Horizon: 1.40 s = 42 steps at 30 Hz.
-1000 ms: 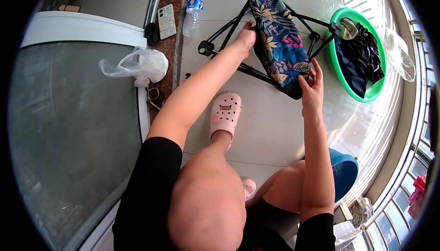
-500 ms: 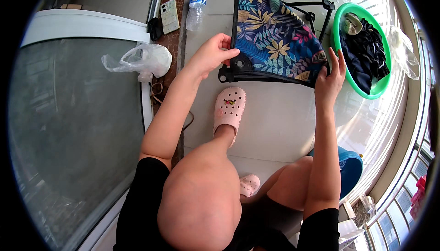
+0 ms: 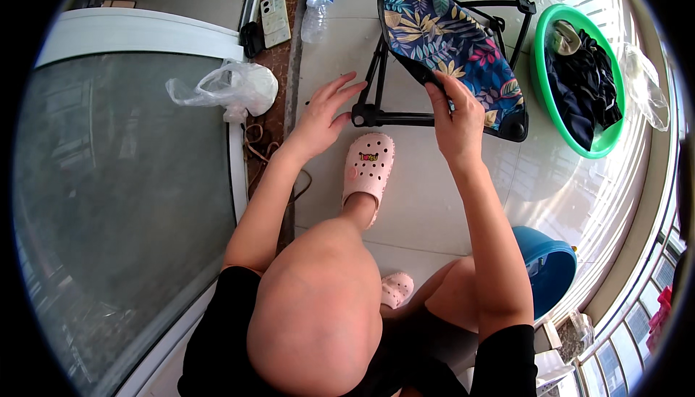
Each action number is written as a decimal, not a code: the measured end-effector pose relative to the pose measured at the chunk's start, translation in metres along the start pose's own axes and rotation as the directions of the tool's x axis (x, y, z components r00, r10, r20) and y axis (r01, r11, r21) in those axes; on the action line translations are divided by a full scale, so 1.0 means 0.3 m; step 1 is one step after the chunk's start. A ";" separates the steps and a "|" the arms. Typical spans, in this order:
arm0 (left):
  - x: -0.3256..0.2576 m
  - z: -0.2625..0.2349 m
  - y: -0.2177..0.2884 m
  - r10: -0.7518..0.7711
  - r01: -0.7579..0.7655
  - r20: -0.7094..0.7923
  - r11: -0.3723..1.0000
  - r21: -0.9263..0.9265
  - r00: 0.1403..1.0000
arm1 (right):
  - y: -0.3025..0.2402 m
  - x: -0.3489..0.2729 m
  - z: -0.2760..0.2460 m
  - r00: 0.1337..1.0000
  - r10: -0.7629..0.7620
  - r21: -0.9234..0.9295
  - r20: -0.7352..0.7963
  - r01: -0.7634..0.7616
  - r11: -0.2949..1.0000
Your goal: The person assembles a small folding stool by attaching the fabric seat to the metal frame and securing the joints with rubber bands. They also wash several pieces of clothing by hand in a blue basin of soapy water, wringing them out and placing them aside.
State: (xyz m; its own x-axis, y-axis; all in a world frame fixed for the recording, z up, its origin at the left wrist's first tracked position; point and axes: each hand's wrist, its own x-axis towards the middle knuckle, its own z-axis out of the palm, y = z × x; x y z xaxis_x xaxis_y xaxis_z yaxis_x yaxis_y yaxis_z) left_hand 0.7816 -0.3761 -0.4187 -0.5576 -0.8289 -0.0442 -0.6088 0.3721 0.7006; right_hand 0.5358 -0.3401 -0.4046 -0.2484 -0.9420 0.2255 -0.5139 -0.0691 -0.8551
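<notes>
Right hand (image 3: pixel 455 111) is closed on the near edge of the leafy stool seat (image 3: pixel 452 49), which is stretched up and away on the floor. Left hand (image 3: pixel 323 111) is open, fingers spread, just beside the black frame (image 3: pixel 376 78).

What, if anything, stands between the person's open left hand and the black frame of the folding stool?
Nothing visible does. The left hand hovers open beside the frame's corner foot, with only bare floor tile between them. The right hand already grips the floral fabric seat.

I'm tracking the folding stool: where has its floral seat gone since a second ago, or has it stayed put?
Yes. The floral seat has been opened out flat, its near edge brought away from the green basin.
</notes>
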 end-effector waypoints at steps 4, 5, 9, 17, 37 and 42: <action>-0.014 0.035 0.008 0.033 -0.031 0.017 0.996 -0.083 0.999 | -0.033 0.013 -0.030 0.986 0.151 0.086 -0.065 -0.145 0.986; -0.006 0.042 0.002 0.080 -0.080 -0.002 0.997 -0.022 0.997 | -0.050 0.016 -0.032 0.983 0.167 0.128 -0.080 -0.156 0.979; 0.115 0.025 0.116 0.199 -0.198 -0.069 0.980 0.011 0.978 | -0.146 0.032 -0.092 0.979 -0.183 -0.007 -0.090 0.183 0.983; 0.193 0.066 0.168 -0.010 0.002 -0.092 0.997 -0.082 0.996 | -0.089 0.008 -0.111 0.915 -0.401 -0.264 -0.041 0.377 0.888; 0.099 0.062 0.236 -0.433 0.345 0.252 0.150 -0.927 0.865 | -0.036 -0.031 -0.043 0.917 -0.379 -0.282 0.125 0.399 0.872; 0.071 0.081 0.216 -0.477 0.384 0.306 0.072 -0.921 0.824 | -0.074 -0.056 -0.130 0.947 -0.281 -0.194 0.156 0.309 0.931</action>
State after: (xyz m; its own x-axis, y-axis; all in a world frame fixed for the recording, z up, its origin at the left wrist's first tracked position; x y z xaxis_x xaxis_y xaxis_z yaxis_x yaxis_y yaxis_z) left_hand 0.7167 -0.3594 -0.3915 -0.3417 -0.7327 -0.5886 0.2614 -0.6757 0.6893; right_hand 0.5194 -0.3100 -0.3711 0.0372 -0.9236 0.3815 -0.7146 -0.2914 -0.6359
